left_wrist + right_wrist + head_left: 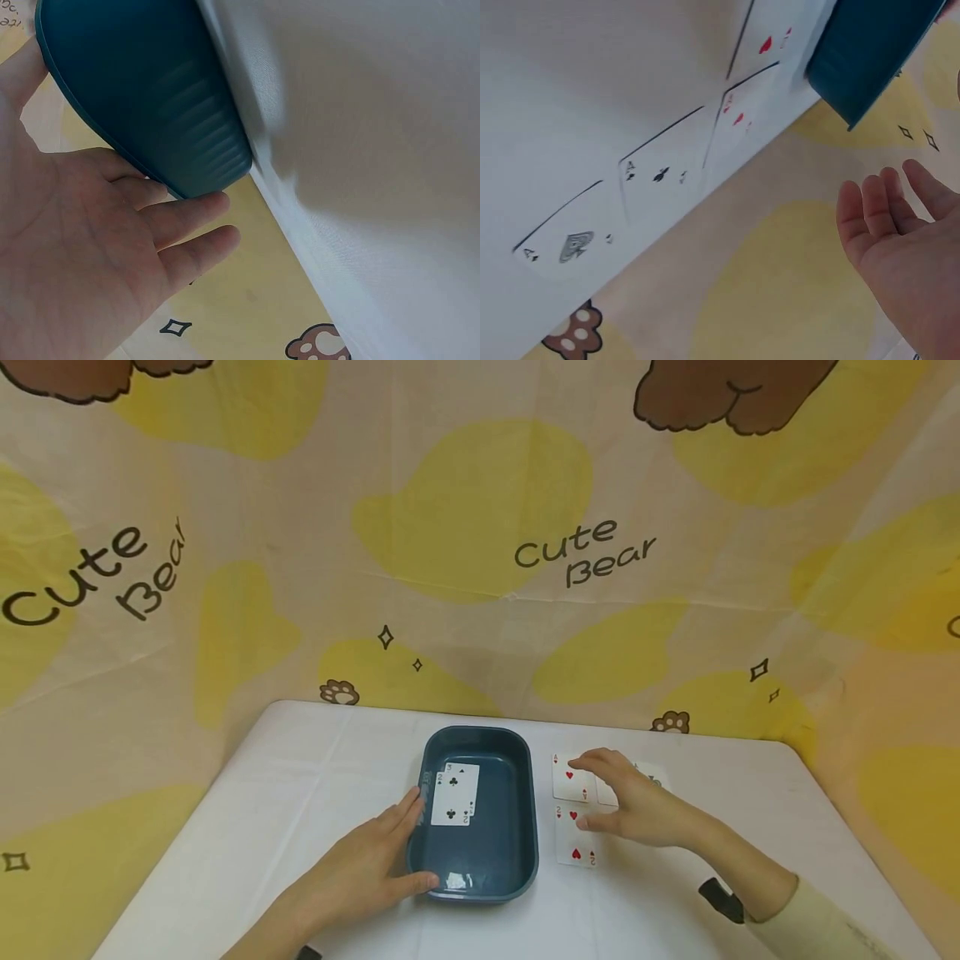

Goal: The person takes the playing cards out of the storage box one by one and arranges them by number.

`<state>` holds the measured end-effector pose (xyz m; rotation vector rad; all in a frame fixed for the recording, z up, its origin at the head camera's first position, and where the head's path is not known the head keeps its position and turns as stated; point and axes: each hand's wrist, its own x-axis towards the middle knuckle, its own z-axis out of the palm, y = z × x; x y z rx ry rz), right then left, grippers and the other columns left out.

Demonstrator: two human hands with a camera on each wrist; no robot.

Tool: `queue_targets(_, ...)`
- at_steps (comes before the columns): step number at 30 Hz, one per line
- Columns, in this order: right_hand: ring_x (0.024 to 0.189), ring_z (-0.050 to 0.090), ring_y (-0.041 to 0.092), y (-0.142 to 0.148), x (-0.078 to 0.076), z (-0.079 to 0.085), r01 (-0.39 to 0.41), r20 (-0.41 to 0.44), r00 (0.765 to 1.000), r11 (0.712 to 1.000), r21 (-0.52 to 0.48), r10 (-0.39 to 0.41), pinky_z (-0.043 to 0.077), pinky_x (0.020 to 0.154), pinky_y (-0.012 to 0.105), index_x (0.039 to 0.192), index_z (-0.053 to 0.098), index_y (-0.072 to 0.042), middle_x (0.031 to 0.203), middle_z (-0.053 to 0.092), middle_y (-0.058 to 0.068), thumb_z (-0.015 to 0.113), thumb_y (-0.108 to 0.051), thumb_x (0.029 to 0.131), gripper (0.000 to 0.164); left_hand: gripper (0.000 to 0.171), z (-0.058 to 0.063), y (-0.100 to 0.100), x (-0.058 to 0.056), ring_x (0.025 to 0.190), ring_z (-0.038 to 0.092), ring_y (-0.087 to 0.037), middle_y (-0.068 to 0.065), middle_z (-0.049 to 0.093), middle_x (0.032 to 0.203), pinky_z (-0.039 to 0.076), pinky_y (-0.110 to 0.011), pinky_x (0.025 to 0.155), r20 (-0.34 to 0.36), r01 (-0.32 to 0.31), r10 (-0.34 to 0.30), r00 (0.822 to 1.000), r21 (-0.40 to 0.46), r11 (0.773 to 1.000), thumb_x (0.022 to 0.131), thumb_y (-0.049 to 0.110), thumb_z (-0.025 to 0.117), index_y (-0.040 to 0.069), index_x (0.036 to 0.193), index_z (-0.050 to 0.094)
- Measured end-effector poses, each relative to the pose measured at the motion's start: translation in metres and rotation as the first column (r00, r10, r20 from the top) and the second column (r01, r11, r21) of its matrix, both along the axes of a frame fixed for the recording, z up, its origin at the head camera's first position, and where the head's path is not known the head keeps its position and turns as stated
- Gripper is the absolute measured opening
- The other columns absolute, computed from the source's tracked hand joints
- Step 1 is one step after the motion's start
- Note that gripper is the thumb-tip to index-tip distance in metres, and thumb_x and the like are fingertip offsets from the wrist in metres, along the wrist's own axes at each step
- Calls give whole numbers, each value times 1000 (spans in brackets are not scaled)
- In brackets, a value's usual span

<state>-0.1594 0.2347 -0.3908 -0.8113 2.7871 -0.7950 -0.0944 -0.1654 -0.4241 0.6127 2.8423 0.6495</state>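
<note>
A dark blue rectangular tray (487, 852) stands on the white-covered table, with a two of clubs (452, 800) overlapping another card inside it. My left hand (356, 868) rests against the tray's left side, fingers extended along the wall and thumb at the near rim. My right hand (641, 802), fingers spread and slightly bent with nothing between them, hovers right of the tray over the cards. Below it lie an ace of hearts (564, 787) and a two of hearts (573, 853). The right wrist view also shows an ace of clubs (660, 180) and an ace of spades (576, 246).
White cloth (300, 777) covers the table. A fabric backdrop (450, 568) with yellow patches and bear prints rises behind its far edge. Dark straps (722, 900) show near the right forearm.
</note>
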Motion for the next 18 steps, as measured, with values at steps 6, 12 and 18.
queue_targets(6,142,44,39,-13,-3,7,-17,-7,1000,1000,-18,17,44,109,64,151,53,-10,155,45,13,84,-38,90,73,106,1,1,0,151,38,-37,-8,24,173,39,-58,116,-2,3,-3,1000,-6,1000,89,70,69,4,164,33)
queue_targets(12,145,42,37,-28,-8,9,-34,3,999,998,-46,34,43,112,61,152,51,-9,158,42,12,84,-37,90,76,106,0,1,-1,151,38,-37,-7,24,173,39,-58,116,-1,-1,1,1000,-12,1000,89,69,70,4,164,33)
queue_targets(18,145,42,37,-41,-12,8,-44,4,999,996,-76,44,44,111,61,153,50,-8,158,42,13,85,-36,90,78,107,0,2,-2,151,38,-37,-5,24,173,39,-58,116,17,-12,13,1000,-17,1000,88,71,70,6,164,32)
